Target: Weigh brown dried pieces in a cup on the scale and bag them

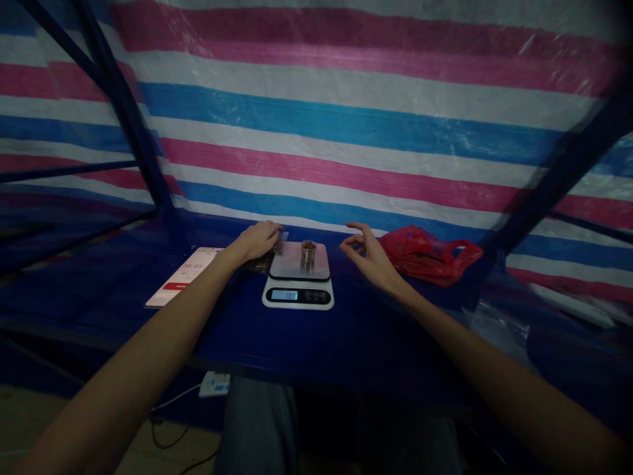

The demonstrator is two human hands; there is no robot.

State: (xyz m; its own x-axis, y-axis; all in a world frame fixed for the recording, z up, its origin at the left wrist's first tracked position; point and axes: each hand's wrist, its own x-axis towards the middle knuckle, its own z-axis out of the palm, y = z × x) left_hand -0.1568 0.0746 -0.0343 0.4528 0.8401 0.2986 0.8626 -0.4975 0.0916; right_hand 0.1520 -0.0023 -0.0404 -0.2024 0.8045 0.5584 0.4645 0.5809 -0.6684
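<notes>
A small digital kitchen scale [298, 290] sits on the blue table, its display lit. A small brownish metal cylinder [308, 253] stands upright on the scale's platform. My left hand [258, 239] rests palm down just left of the scale, its fingers curled over something dark that I cannot make out. My right hand [366, 253] hovers right of the scale, fingers apart and loosely curved, holding nothing.
A phone or tablet [184, 284] with a lit white and red screen lies at the left. A crumpled red plastic bag [426, 254] lies at the right. Striped tarpaulin [346, 132] forms the back wall, with dark blue frame bars [123, 105] either side.
</notes>
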